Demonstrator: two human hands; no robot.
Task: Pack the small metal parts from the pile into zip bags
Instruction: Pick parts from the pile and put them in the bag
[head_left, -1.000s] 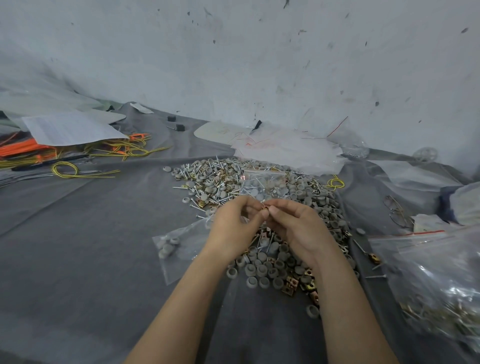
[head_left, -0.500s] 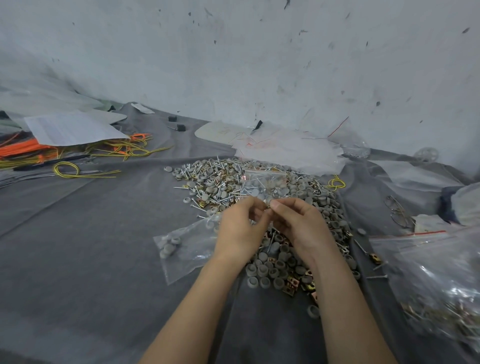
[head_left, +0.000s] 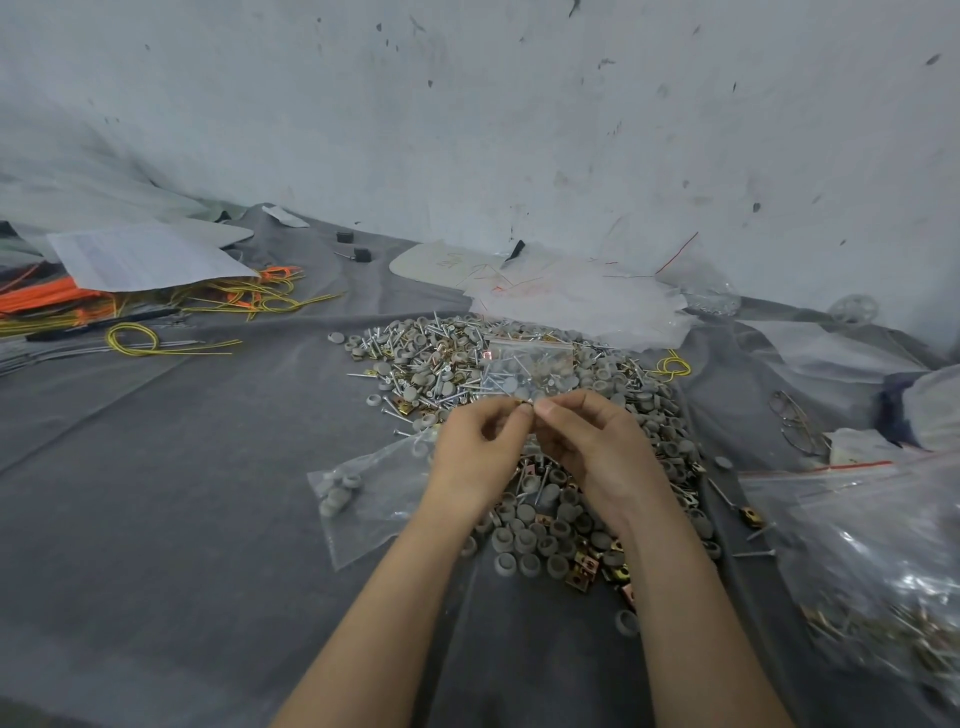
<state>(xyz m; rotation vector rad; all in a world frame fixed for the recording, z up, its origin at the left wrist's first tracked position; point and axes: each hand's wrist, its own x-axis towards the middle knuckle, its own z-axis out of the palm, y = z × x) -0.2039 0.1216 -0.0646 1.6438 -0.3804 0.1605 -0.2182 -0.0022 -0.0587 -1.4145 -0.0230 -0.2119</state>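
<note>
A zip bag (head_left: 363, 499) lies left of the pile (head_left: 415, 358), a second bag (head_left: 530, 364) atop it.

I see a creased grey cloth surface (head_left: 156, 519) carrying a heap of silver screws, grey round caps and brass clips (head_left: 415, 364). Just beside the heap's left edge lies a clear zip bag holding grey caps (head_left: 363, 493); behind the heap, crumpled clear plastic sheets (head_left: 582, 301); to its right, wire-rimmed spectacles (head_left: 795, 421).

- I can read no text anywhere.
- Paper (head_left: 140, 257), far left: grey printed lines, too blurred to read.
- White sheet (head_left: 441, 262) by the wall: red scribbles, no legible word.
- Bag (head_left: 530, 364) on the pile: small red mark, unreadable.
</note>
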